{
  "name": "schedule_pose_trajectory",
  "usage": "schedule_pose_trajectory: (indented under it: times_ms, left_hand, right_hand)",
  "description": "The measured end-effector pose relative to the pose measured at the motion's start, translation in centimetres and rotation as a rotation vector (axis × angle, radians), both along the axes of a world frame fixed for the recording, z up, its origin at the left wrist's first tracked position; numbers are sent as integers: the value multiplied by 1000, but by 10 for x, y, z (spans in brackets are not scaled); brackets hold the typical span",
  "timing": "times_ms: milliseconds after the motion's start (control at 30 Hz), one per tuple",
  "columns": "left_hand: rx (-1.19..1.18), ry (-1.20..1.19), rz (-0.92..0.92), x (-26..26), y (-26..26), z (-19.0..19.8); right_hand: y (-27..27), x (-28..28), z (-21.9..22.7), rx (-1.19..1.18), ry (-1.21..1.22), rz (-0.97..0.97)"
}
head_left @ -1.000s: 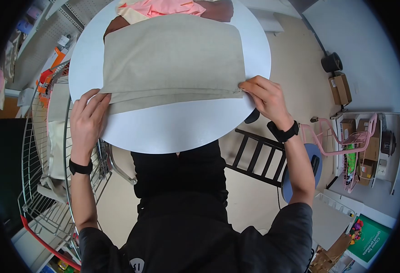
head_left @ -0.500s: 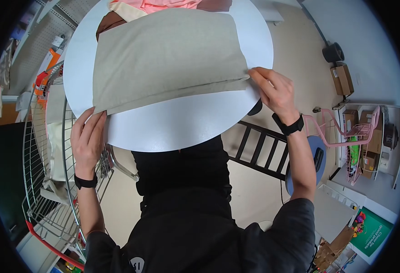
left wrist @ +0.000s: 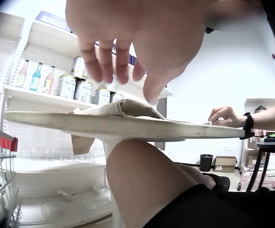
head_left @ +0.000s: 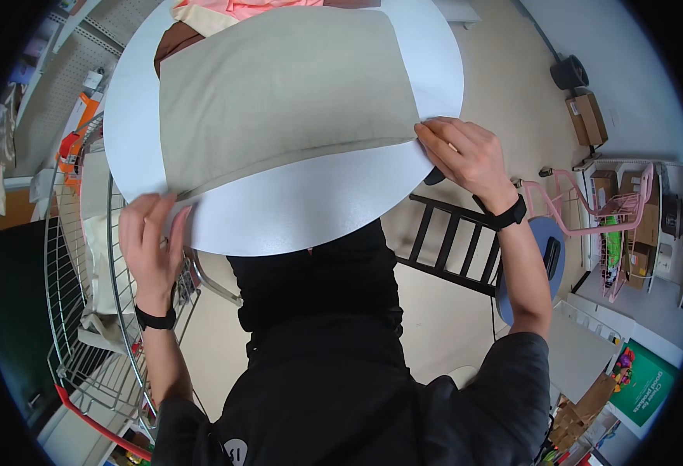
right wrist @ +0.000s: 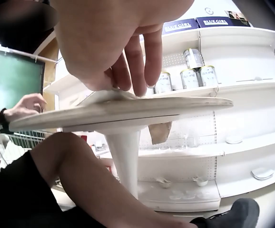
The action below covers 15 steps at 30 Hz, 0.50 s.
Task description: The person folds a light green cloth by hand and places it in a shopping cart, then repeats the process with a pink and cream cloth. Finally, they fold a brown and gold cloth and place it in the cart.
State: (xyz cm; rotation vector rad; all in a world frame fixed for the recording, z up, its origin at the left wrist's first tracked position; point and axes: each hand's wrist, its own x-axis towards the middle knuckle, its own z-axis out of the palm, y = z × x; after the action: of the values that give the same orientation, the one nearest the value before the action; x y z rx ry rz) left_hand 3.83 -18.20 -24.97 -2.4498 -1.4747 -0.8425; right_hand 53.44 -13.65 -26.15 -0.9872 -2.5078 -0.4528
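A grey-green cloth lies flat on the round white table, its near edge folded under or turned in. At the cloth's near left corner is my left hand, thumb spread from the fingers; the left wrist view shows this hand above the folded edge with nothing gripped. My right hand pinches the near right corner between thumb and fingers. In the right wrist view the right hand has its fingertips down at the cloth on the tabletop.
Pink fabric and brown fabric lie at the table's far side. A wire cart with cloth inside stands at the left. A black rack-like frame and a blue stool are at the right.
The strip along the cloth's near edge has gone from view, and the near edge has drawn back. My left hand has let go of the corner, its thumb moving away from the fingers.
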Motion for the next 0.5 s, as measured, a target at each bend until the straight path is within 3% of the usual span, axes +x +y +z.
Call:
schedule_pose_trajectory:
  times_ms: [100, 233, 400, 500]
  left_hand:
    - [-182, 7, 105, 26, 7, 21]
    - [-271, -3, 143, 5, 19, 7]
    - [-5, -369, 227, 8, 30, 38]
    - [211, -132, 31, 2, 31, 14]
  right_hand:
    - [4, -5, 11, 28, 139, -19]
    - [21, -7, 26, 77, 207, -20]
    - [37, -3, 48, 288, 177, 18]
    - [31, 6, 37, 286, 59, 54]
